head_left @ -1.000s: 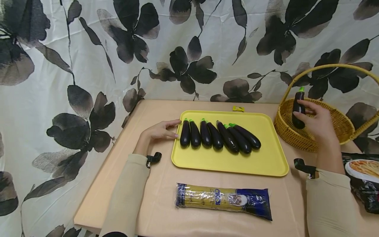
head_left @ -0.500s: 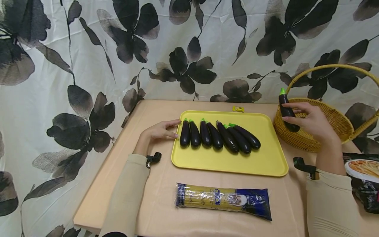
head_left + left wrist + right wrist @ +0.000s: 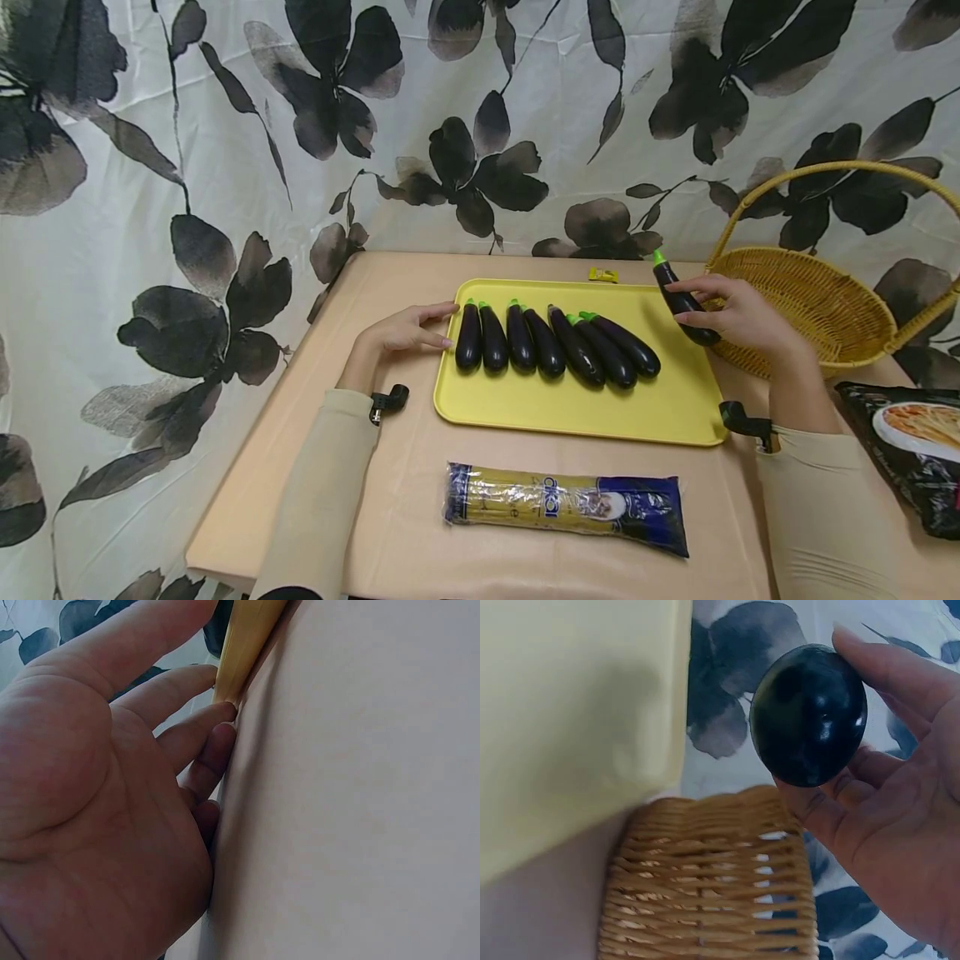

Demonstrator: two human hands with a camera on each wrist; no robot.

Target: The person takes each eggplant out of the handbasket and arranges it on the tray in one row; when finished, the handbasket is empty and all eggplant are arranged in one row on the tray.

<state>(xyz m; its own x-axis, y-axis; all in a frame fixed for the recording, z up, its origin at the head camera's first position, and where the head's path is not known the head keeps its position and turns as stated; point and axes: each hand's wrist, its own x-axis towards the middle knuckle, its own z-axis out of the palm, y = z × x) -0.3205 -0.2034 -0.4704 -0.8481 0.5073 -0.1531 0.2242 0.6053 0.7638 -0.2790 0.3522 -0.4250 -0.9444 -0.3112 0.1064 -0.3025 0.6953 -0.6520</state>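
My right hand [image 3: 742, 312] grips a dark purple eggplant [image 3: 678, 300] with a green stem, held above the right edge of a yellow tray [image 3: 570, 417]. In the right wrist view the eggplant [image 3: 808, 716] shows its rounded end between thumb and fingers. Several more eggplants [image 3: 582, 346] lie in a row on the tray, stems toward the back. My left hand [image 3: 397, 331] rests at the tray's left edge, fingertips touching the rim. The left wrist view shows that hand [image 3: 97, 772] with fingers loosely extended against the tray's side [image 3: 251, 641].
A wicker basket [image 3: 817, 304] with a tall handle stands right of the tray. A blue and yellow packet [image 3: 566, 502] lies in front of the tray. A black food bag [image 3: 911, 450] sits at the right, and a small yellow wrapper [image 3: 603, 275] behind the tray.
My right hand has carried the eggplant left, out from over the basket to above the tray's right edge. The left hand has stayed in place.
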